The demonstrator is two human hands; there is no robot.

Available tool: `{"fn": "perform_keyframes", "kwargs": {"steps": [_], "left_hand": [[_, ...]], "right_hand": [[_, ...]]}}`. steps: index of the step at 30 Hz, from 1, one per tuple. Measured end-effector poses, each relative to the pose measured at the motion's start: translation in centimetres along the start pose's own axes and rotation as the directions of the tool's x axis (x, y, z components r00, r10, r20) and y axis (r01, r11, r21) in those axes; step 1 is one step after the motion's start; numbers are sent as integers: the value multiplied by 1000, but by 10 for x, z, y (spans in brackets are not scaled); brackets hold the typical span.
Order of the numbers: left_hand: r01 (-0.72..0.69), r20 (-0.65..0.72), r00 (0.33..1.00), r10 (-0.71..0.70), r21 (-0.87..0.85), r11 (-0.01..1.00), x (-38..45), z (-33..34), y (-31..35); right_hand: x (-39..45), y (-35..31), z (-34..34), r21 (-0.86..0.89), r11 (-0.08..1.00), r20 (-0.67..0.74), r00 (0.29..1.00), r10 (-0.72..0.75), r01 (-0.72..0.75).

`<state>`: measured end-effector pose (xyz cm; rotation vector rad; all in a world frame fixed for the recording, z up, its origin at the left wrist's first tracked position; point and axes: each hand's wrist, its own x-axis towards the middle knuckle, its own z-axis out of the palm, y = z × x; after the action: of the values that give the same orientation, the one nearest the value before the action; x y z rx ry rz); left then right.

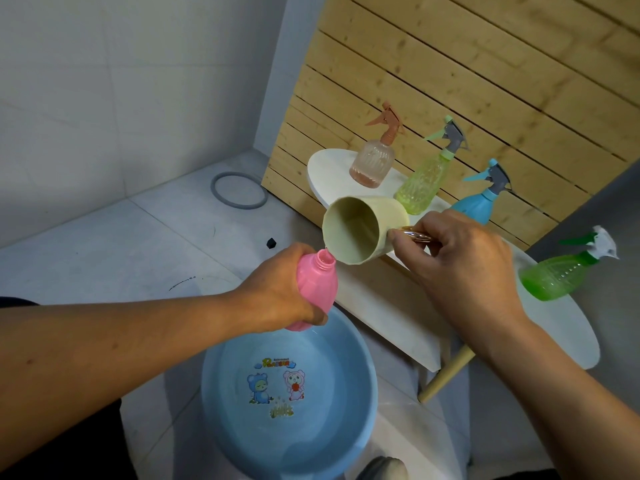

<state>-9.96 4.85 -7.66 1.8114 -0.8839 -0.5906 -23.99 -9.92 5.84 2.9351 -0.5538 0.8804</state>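
Pouring works best over the blue basin [329, 427] (it catches spills): the left hand [277, 299], wrapped round the pink bottle [317, 289], should steady its open mouth under the lip of the cream cup [363, 230], while the right hand [464, 265], pinching its handle, tilts slowly.

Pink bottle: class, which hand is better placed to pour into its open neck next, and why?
Right. The right hand holds the tilted cup by its handle, lip at the pink bottle; the left hand only steadies it.
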Motion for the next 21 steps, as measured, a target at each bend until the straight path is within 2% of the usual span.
{"fn": "perform_keyframes", "kwargs": {"steps": [8, 11, 13, 16, 21], "left_hand": [[7, 2, 1000, -7, -6, 1000, 1, 0, -1], [5, -5, 1000, -5, -4, 1000, 1, 0, 0], [4, -16, 1000, -4, 5, 1000, 2, -1, 0], [1, -20, 1000, 0, 30, 1000, 4, 0, -2], [30, -5, 1000, -30, 20, 999, 6, 0, -5]], "right_hand": [[-2, -3, 0, 11, 1000, 8, 1000, 9, -9], [-1, 0, 2, 138, 977, 75, 985, 155, -164], [2, 6, 8, 267, 907, 164, 943, 291, -327], [3, 18, 20, 420, 735, 297, 846, 444, -533], [-6, 39, 54, 485, 530, 477, 718, 507, -696]]}}
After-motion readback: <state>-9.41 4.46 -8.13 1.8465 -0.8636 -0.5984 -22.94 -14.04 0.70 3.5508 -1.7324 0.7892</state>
